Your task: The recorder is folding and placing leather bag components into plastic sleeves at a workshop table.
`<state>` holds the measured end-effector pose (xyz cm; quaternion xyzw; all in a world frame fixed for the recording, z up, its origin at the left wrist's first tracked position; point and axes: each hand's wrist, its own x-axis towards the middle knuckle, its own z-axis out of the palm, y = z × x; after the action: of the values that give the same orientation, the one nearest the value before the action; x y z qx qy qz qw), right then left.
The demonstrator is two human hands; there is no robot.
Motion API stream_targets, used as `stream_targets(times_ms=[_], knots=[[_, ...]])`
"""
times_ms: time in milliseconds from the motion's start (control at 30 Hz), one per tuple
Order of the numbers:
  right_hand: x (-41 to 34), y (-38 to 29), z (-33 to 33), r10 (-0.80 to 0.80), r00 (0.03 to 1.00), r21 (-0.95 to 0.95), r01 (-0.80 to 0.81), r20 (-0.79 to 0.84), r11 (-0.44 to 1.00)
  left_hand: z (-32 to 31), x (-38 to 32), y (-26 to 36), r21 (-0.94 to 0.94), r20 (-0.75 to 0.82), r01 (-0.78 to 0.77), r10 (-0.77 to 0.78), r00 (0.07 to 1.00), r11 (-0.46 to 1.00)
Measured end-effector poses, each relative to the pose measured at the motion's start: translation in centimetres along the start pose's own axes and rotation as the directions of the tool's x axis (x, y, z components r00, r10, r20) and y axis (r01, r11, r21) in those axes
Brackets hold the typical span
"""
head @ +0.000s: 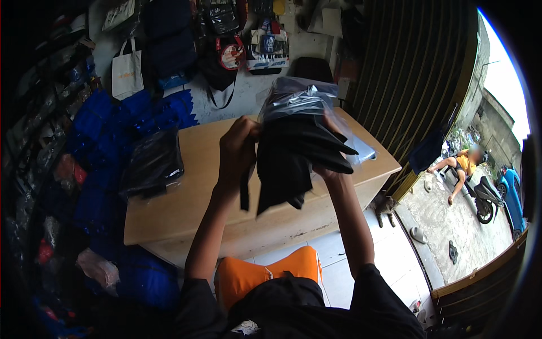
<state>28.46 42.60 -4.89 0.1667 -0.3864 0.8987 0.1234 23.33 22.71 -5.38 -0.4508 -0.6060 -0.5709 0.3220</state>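
Note:
Above the wooden desk [203, 169], my two hands hold up a black fabric item [283, 165] with folded flaps and loose lower ends. A clear plastic bag [301, 95] covers its far part. At the left side, my left hand [238, 142] is closed with its fingers at the item's edge; a black strip hangs just beneath it. My right hand [328, 169] grips the item from the right, its fingers partly hidden by fabric and plastic. A plastic-wrapped dark bundle [154, 163] lies at the desk's left end.
Blue packed bundles [97, 127] crowd the left side. Bags, including a white tote [127, 70], hang on the wall behind. A folding metal shutter [402, 72] stands to the right. A cat [384, 207] lies beside the desk; outside are a seated person [461, 165] and a motorbike [482, 197].

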Motion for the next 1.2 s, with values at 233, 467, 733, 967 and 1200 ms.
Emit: stream_targets(times_ms=[233, 467, 733, 967, 1200], knots=[[4.9, -0.9, -3.3, 0.131, 0.983, -0.766, -0.184, -0.131, 0.616, -1.6, 0.2, 1.1, -0.102, -0.145, 0.056, -0.071, 0.987, 0.993], [16.4, 4.7, -8.4, -0.035, 0.497, -0.443, 0.737, 0.867, -0.51, 5.1, 6.0, 2.4, -0.066, 0.041, -0.274, 0.277, 0.96, 0.959], [14.2, 8.8, 3.4, 0.076, 0.993, -0.921, 0.108, 0.086, -0.373, 4.7, -1.9, 4.5, 0.122, 0.166, -0.205, 0.184, 0.969, 0.971], [10.4, 18.5, -0.8, 0.563, 0.818, -0.89, 0.342, 0.123, -0.302, 3.0, -13.0, 0.3, 0.353, 0.004, 0.14, -0.151, 0.989, 0.925], [7.3, 22.7, -14.2, 0.152, 0.975, -0.817, 0.22, 0.164, -0.533, 4.4, -18.4, -4.0, 0.641, 0.192, 0.152, -0.349, 0.917, 0.752]])
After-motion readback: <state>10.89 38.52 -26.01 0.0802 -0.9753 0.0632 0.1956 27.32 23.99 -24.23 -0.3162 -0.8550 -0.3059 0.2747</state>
